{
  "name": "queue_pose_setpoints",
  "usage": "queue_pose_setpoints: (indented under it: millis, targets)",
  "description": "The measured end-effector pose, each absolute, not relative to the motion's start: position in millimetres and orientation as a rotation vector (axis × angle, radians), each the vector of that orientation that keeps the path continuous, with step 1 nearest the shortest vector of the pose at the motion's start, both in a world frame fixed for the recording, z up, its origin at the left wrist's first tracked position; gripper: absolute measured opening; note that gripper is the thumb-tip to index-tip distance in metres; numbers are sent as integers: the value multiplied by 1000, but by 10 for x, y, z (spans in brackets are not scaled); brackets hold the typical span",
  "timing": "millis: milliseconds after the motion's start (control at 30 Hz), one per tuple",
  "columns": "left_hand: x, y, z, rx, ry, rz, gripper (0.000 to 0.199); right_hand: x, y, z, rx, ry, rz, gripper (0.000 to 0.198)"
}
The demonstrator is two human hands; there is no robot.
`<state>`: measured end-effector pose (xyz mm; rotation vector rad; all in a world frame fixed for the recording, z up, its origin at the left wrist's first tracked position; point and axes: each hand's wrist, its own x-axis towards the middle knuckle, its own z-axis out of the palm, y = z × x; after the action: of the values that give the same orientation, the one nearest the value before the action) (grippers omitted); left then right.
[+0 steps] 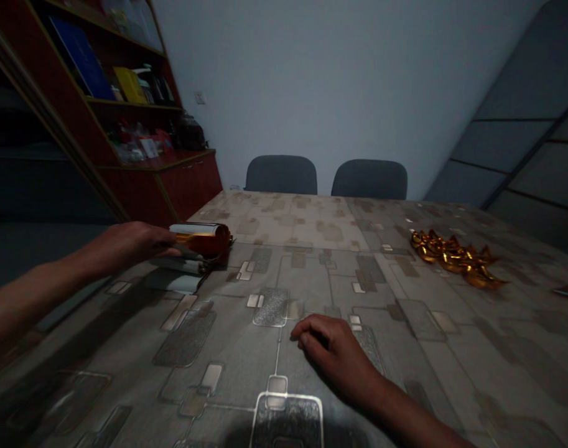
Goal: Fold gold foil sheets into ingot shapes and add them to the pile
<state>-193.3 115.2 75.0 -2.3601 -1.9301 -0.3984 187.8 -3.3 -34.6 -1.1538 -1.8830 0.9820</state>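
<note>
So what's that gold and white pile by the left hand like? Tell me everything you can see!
The pile of curled sheets looks like foil-covered paper: shiny orange-gold on some surfaces, whitish on others. Several layers show, and the right end bends round in a curl. It lies on the left part of the patterned tablecloth. The left hand reaches in from the left, its fingertips at a gold part. Dim light and blur hide how many sheets there are.
</note>
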Motion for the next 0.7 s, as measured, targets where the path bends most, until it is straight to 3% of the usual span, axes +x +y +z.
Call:
queue_pose_setpoints:
  millis: [100,200,367,533,700]
  targets:
    - [-1965,1145,778,-2469,-1750,-146,48,1879,-28,-366,-1141,-1853,996,23]
    - [-1895,1076,832,-2381,-1720,-299,55,1876,-33,-375,-1138,-1776,1049,21]
    - [-1432,784,767,-2408,-1388,-711,47,1875,-26,-345,-1067,-1455,1298,14]
    - [-629,392,407,-2870,-581,-1025,25,2041,84,-204,-801,-891,1785,48]
    - [54,126,124,-3008,-144,-781,21,2429,214,-22,-884,-836,1875,63]
